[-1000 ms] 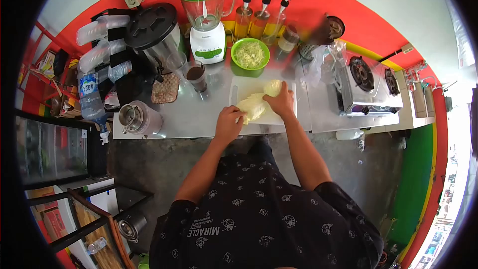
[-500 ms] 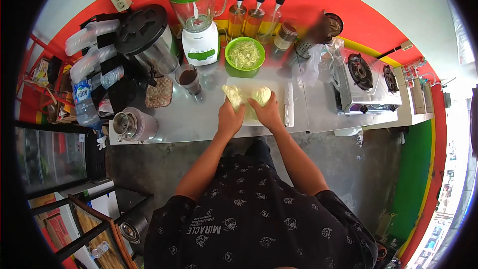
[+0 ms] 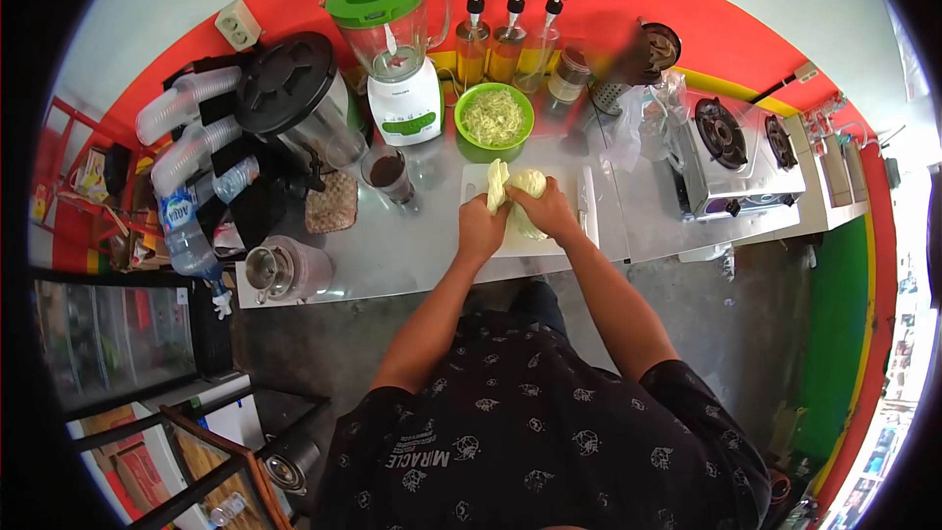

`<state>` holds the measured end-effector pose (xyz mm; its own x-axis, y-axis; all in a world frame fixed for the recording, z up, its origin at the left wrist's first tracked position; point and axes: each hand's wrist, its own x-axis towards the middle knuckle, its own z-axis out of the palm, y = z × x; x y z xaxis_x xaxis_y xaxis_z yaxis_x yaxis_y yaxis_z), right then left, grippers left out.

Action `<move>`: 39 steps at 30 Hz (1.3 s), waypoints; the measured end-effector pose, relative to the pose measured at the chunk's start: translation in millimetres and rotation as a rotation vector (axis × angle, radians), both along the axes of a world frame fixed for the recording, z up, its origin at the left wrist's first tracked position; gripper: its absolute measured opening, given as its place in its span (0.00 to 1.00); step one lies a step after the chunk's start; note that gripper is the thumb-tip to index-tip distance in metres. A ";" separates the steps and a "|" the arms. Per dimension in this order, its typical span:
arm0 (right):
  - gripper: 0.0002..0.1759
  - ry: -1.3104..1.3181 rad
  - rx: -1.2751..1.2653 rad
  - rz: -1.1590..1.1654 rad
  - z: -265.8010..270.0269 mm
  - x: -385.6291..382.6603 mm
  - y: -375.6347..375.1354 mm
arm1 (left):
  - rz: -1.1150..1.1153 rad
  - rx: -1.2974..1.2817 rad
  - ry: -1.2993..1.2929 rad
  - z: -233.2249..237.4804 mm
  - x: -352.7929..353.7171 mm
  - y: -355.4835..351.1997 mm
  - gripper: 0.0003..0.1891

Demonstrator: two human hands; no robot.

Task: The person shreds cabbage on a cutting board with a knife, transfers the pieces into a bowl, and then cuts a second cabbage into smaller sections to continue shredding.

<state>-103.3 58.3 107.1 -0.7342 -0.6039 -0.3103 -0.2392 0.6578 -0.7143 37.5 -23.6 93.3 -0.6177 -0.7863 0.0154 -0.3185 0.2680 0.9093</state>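
My left hand (image 3: pixel 483 228) is closed around a pale yellow-green piece of cabbage (image 3: pixel 497 180), held upright. Close beside it, my right hand (image 3: pixel 551 208) grips a rounder cabbage chunk (image 3: pixel 530 183). The two thumbs nearly meet between the pieces. Both hands are over a white cutting board (image 3: pixel 475 179) on the metal counter. Along the board's right side lies a knife (image 3: pixel 583 208), its shape not very clear. Just beyond the board is a green bowl (image 3: pixel 494 150) full of shredded cabbage (image 3: pixel 494 118).
A blender (image 3: pixel 404 103) and pump bottles (image 3: pixel 508 47) stand at the back. To the left are a cup of dark liquid (image 3: pixel 390 177), a folded cloth (image 3: pixel 331 202) and a pitcher (image 3: pixel 306 268). A gas stove (image 3: pixel 746 152) sits at the right, past a plastic bag (image 3: pixel 623 132).
My hands have come closer together, bringing the cabbage pieces side by side; they were apart before. The whole view has shifted slightly.
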 end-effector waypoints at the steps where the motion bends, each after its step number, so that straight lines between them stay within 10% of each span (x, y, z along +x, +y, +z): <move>1: 0.59 0.002 0.071 -0.008 1.1 -3.1 -3.6 | 0.022 0.003 0.012 -2.5 -0.4 0.2 0.13; 13: 0.65 0.057 0.416 0.156 46.9 -5.0 -42.2 | 0.220 0.152 0.224 -13.5 -5.2 11.3 0.11; 39: 0.55 0.079 0.233 0.491 41.7 -38.1 0.3 | -0.067 0.814 0.282 -48.1 0.9 -17.4 0.15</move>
<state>-141.3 58.6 148.9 -0.4096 -0.8033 -0.4324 -0.6048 0.5940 -0.5305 38.4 -41.0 45.2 -0.7208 -0.5818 -0.3768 -0.0583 -0.4907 0.8694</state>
